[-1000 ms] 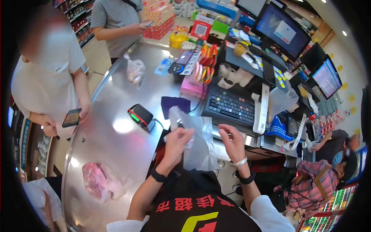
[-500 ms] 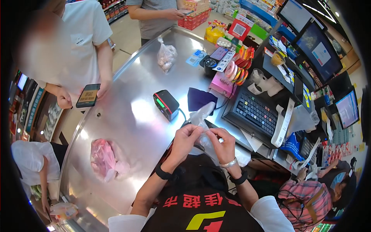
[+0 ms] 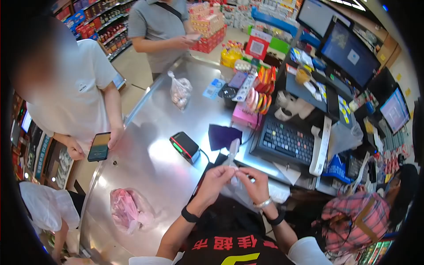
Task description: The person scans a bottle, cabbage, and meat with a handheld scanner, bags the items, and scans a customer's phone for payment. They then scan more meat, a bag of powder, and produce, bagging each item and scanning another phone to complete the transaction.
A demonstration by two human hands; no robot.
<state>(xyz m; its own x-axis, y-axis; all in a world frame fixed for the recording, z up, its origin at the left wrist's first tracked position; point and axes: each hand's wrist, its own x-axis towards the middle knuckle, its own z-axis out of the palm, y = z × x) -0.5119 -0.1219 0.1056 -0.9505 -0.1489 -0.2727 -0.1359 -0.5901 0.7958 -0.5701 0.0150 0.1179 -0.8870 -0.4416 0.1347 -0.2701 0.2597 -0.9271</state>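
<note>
My left hand (image 3: 217,182) and my right hand (image 3: 253,184) meet over the counter's near edge, fingertips pinched together on a thin clear plastic bag (image 3: 233,152). The bag's narrow end sticks up past my fingers, and its wider part hangs below, partly hidden by my hands. Just beyond it lies a dark purple cloth (image 3: 224,136). To the left of the cloth stands a black payment scanner box (image 3: 184,147) with a green light. A pink plastic bag with pinkish contents (image 3: 128,209) rests on the counter at left.
The steel counter (image 3: 154,176) curves left. A knotted bag of pale round items (image 3: 180,92) sits farther back. At right are a black keyboard (image 3: 285,139), monitors (image 3: 348,52) and candy (image 3: 265,84). A person holding a phone (image 3: 99,146) stands across; others are nearby.
The view has shifted, so counter items appear displaced. My hands are still pinching the bag, its upper end now narrower. The phone screen across the counter has changed from a code to a darker display.
</note>
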